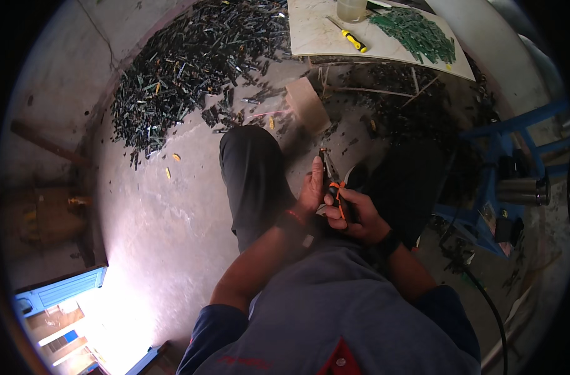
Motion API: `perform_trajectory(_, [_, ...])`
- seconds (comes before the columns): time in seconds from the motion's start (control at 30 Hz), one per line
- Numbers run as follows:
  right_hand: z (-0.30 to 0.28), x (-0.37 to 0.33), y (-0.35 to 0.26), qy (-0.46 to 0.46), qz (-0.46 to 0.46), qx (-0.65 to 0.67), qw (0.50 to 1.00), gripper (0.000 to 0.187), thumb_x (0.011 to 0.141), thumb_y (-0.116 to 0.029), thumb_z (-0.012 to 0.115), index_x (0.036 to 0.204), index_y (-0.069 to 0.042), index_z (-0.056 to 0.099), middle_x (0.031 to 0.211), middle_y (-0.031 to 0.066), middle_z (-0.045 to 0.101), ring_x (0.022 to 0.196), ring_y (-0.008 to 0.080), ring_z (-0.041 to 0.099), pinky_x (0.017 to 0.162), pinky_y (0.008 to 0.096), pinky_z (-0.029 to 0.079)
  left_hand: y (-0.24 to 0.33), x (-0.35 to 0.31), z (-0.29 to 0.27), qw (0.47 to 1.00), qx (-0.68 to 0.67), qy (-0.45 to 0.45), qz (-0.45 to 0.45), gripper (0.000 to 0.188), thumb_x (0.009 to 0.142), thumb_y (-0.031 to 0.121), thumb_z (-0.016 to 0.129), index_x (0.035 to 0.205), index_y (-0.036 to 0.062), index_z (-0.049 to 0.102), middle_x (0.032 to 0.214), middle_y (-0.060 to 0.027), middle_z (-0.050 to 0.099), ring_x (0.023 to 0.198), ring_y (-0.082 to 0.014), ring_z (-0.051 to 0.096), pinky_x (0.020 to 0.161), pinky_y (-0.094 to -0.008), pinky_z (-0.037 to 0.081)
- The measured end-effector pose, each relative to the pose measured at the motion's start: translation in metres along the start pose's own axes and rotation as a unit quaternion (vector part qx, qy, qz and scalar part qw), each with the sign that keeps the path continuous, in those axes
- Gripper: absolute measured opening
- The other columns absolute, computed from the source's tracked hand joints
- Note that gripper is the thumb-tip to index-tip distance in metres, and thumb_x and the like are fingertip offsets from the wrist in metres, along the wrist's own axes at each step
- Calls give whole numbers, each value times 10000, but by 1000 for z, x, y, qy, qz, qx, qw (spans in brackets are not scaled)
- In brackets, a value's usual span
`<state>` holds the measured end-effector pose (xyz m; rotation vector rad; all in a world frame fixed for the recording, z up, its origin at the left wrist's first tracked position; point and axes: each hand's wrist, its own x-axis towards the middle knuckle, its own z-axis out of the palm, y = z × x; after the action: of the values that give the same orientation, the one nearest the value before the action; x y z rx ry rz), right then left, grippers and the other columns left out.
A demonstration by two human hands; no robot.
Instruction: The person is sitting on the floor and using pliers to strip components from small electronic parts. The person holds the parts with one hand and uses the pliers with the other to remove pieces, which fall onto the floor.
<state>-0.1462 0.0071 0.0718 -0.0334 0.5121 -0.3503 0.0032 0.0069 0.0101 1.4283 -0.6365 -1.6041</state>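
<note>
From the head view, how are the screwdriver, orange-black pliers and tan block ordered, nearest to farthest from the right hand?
1. Orange-black pliers: held in the right hand.
2. Tan block: ahead, slightly left.
3. Screwdriver: farthest ahead, on the pale board.

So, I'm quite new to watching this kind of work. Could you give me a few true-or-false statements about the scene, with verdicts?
1. The right hand has its grip on pliers with orange-and-black handles. True.
2. The yellow-and-black-handled screwdriver lies on the floor. False: it lies on the pale flat tabletop.
3. A pile of flat green pieces lies on that tabletop. True.
4. The left hand rests flat on the floor. False: it is raised beside the pliers, appearing to hold a small dark piece.
5. The green pile is bigger than the heap of dark pieces. False: the dark heap is far bigger.
</note>
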Motion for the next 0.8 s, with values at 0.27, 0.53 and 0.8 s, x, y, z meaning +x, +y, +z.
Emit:
perform_trajectory(0.27, [-21, -5, -25, 17, 26, -268, 963, 288, 932, -312, 468, 919, -35, 547, 702, 91, 555, 567, 169, 500, 508, 273, 401, -8, 1, 0, 1000, -18, -7, 20, 690, 886, 692, 281, 568, 99, 435, 472, 17, 366, 391, -108, 340, 385, -282, 256])
perform_trajectory(0.53, [-19, -11, -53, 95, -21, -626, 774, 354, 904, -347, 496, 746, -41, 578, 565, 20, 559, 449, 84, 482, 392, 213, 340, 9, -6, -6, 984, -119, -60, -116, 608, 899, 645, 360, 542, 164, 257, 468, 52, 246, 377, -78, 232, 376, -265, 162])
perform_trajectory(0.8, [-4, -21, -56, 122, 31, -536, 835, 347, 896, -366, 500, 804, -43, 584, 711, 57, 625, 564, 114, 556, 472, 232, 430, 14, -8, -4, 975, -154, -104, -124, 606, 906, 645, 336, 544, 169, 234, 496, 57, 209, 393, -71, 177, 383, -246, 129])
